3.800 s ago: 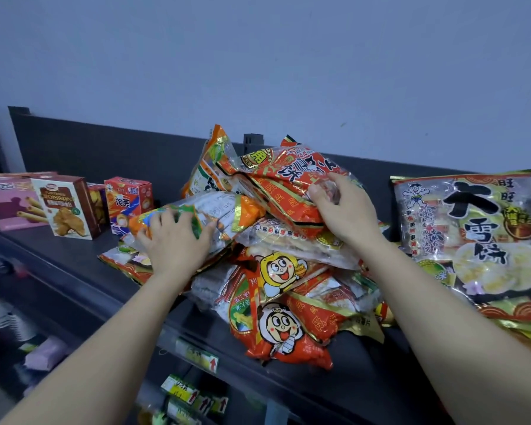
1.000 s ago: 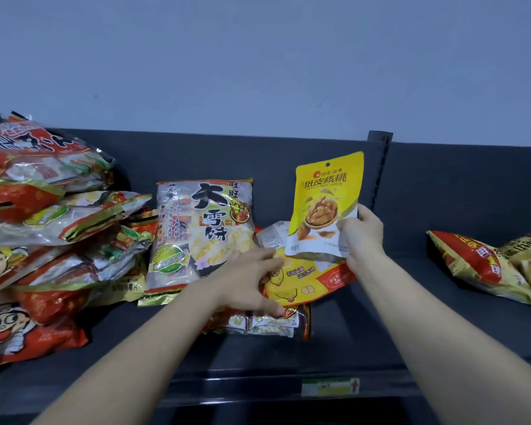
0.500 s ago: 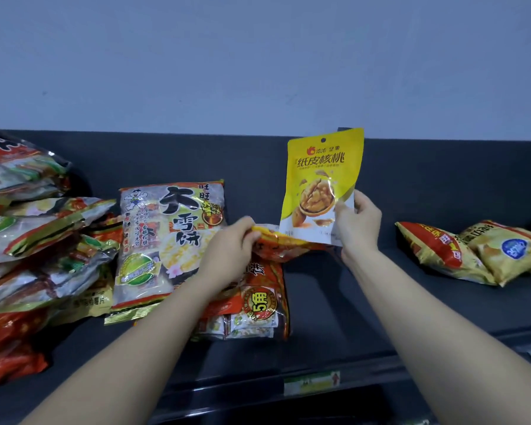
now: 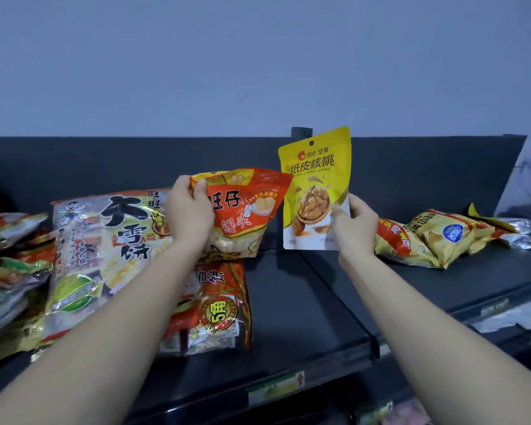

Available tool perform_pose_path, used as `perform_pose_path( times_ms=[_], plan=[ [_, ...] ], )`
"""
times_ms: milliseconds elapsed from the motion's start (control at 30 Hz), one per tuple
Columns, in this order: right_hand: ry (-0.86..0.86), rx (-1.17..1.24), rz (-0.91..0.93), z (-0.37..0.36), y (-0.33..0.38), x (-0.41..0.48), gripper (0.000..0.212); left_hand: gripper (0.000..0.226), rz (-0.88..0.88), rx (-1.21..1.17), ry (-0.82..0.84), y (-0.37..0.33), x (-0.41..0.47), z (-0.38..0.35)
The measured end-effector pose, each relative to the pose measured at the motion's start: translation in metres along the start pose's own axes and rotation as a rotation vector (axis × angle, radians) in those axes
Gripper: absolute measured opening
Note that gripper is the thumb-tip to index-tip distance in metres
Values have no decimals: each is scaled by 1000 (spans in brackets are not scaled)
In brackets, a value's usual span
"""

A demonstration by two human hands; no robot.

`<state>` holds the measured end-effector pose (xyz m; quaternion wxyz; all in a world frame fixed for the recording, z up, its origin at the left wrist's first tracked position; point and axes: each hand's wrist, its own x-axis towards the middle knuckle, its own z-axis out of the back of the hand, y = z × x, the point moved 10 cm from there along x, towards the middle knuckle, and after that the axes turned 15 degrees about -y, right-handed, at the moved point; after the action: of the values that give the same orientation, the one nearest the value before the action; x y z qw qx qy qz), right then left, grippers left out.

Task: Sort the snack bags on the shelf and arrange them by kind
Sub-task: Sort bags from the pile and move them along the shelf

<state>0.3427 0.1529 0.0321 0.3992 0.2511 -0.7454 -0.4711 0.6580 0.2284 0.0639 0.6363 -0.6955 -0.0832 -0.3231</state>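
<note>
My left hand (image 4: 188, 213) grips the top left corner of an orange-red snack bag (image 4: 249, 210) and holds it up above the shelf. Beside it, my right hand (image 4: 354, 223) pinches the lower right edge of a yellow walnut pouch (image 4: 314, 179), held upright. The two bags nearly touch. Below the orange-red bag lies a red and clear bag with a round gold label (image 4: 216, 314). A large rice-cracker bag (image 4: 105, 256) leans against the shelf's back to the left.
A heap of mixed bags (image 4: 10, 265) fills the far left. Yellow and red chip bags (image 4: 426, 237) and a silver bag (image 4: 517, 233) lie on the right shelf section. The dark shelf (image 4: 304, 326) has a divider seam; price tags (image 4: 275, 388) line its front edge.
My left hand has lifted the orange-red bag off the pile, upright beside the walnut pouch. The view has shifted slightly right.
</note>
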Motion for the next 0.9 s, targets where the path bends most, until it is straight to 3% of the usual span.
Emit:
perform_pose_path(
  times_ms=[333,633,900],
  plan=[
    [123,-54,49,56,-10,62,30,33,293,-272,13,-18,-62,-75],
    [225,-91,26,116,-24,128,30,24,427,-242,17,-33,-132,-132],
    [282,-97,-40,126,-53,150,28,22,486,-171,23,-24,-156,-159]
  ],
)
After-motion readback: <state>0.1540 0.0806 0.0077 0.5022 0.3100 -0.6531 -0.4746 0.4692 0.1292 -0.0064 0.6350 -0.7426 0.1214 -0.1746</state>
